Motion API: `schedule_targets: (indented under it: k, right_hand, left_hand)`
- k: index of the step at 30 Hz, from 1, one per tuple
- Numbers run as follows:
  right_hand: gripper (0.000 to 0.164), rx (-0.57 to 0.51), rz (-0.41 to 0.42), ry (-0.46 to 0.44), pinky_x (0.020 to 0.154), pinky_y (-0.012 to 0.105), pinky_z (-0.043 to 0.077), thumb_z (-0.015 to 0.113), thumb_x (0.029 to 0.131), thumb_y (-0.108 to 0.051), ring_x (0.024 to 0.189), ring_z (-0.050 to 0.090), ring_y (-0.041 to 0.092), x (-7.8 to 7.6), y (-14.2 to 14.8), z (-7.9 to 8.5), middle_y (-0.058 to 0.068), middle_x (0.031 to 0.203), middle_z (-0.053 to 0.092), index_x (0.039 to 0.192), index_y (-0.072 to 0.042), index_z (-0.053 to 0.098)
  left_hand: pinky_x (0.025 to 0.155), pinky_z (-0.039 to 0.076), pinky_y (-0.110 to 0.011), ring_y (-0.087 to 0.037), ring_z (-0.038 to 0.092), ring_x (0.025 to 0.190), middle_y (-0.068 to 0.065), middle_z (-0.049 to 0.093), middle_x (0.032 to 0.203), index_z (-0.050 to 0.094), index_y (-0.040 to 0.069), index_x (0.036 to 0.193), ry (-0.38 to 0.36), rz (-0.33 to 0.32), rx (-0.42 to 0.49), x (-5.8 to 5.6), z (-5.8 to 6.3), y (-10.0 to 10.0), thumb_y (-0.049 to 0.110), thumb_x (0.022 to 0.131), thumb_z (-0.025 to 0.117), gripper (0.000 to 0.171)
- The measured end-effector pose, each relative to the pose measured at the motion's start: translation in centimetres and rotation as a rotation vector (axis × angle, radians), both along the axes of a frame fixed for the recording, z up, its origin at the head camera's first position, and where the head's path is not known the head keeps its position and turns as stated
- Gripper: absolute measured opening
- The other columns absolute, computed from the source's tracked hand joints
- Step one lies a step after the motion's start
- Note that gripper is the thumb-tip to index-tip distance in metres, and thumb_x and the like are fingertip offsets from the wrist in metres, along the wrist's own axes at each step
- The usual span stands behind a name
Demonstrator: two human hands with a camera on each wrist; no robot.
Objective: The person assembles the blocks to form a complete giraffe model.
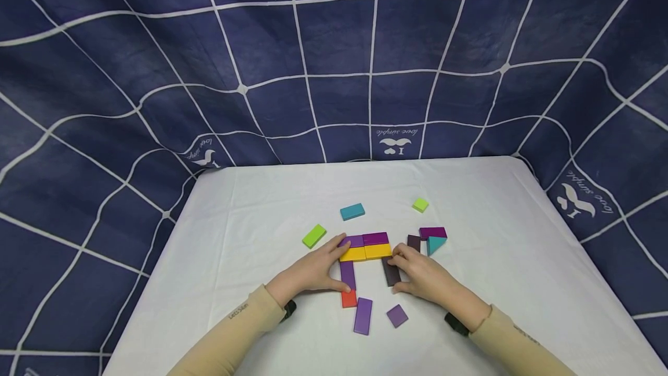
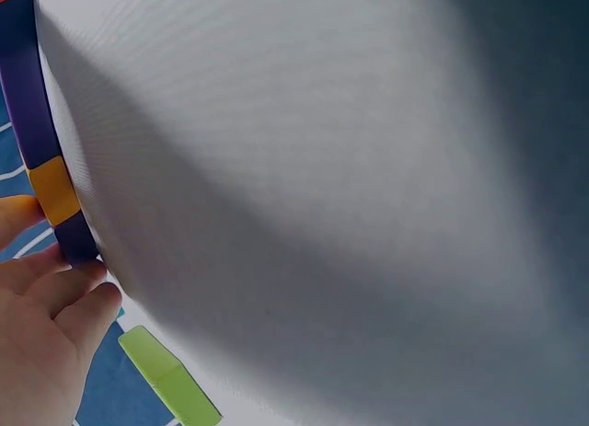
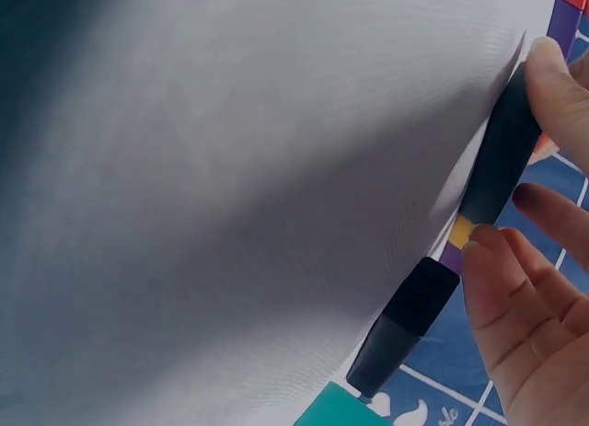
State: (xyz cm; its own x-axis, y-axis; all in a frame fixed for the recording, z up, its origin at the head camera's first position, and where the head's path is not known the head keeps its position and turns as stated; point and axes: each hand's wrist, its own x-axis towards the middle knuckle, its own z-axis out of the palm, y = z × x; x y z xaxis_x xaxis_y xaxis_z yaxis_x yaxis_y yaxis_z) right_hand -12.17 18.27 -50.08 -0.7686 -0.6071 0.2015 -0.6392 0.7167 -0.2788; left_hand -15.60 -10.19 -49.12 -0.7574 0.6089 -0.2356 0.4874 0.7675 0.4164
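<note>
Two yellow blocks (image 1: 378, 251) lie end to end beneath two purple blocks (image 1: 376, 239), forming a flat bar on the white table. Below its left end run a purple block (image 1: 347, 275) and a red block (image 1: 348, 300). My left hand (image 1: 315, 270) spreads along this left side, fingertips touching the upper purple block and thumb near the purple-red joint. Under the bar's right end stands a black block (image 1: 391, 275), which my right hand (image 1: 425, 274) pinches lengthwise, thumb at its near end. The right wrist view shows the same black block (image 3: 502, 150) beside the thumb.
Loose blocks surround the arrangement: lime green (image 1: 314, 236), teal (image 1: 352, 212) and a small lime one (image 1: 420, 205). To the right lie another black block (image 1: 414, 242), a purple block (image 1: 432, 232) and a teal triangle (image 1: 435, 244). Nearer are a purple block (image 1: 363, 316) and square (image 1: 397, 315).
</note>
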Motion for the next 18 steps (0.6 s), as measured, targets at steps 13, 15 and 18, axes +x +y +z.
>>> schedule_targets:
  k: [13, 15, 18]
  right_hand:
    - [0.031, -0.033, 0.165, -0.224, 0.086, 0.026, 0.055, 0.084, 0.076, -0.027, 0.095, 0.056, 0.005, 3.3, 0.1, 2.4, -0.014, 0.105, 0.057, 0.103, -0.019, 0.072]
    - [0.031, -0.01, 0.182, -0.25, 0.088, 0.026, 0.055, 0.084, 0.075, -0.027, 0.097, 0.056, 0.004, 3.7, 0.2, 2.4, -0.014, 0.106, 0.057, 0.103, -0.021, 0.072]
    - [0.03, -0.001, 0.216, -0.226, 0.087, 0.024, 0.055, 0.085, 0.075, -0.024, 0.095, 0.056, 0.005, 4.0, 0.3, 1.8, -0.013, 0.104, 0.058, 0.102, -0.021, 0.071]
  left_hand:
    - [0.117, 0.036, -0.04, -0.025, 0.027, 0.15, -0.007, 0.017, 0.166, 0.029, 0.013, 0.156, -0.004, 0.001, 0.005, 0.1, 0.1, 0.1, 0.06, 0.075, 0.077, 0.105]
    - [0.117, 0.036, -0.04, -0.025, 0.027, 0.15, -0.007, 0.017, 0.166, 0.029, 0.012, 0.156, -0.002, 0.001, 0.005, 0.1, 0.1, 0.1, 0.06, 0.075, 0.077, 0.105]
    - [0.117, 0.036, -0.04, -0.025, 0.027, 0.15, -0.007, 0.017, 0.166, 0.029, 0.012, 0.156, -0.002, 0.002, 0.002, 0.0, 0.1, 0.0, 0.06, 0.075, 0.077, 0.105]
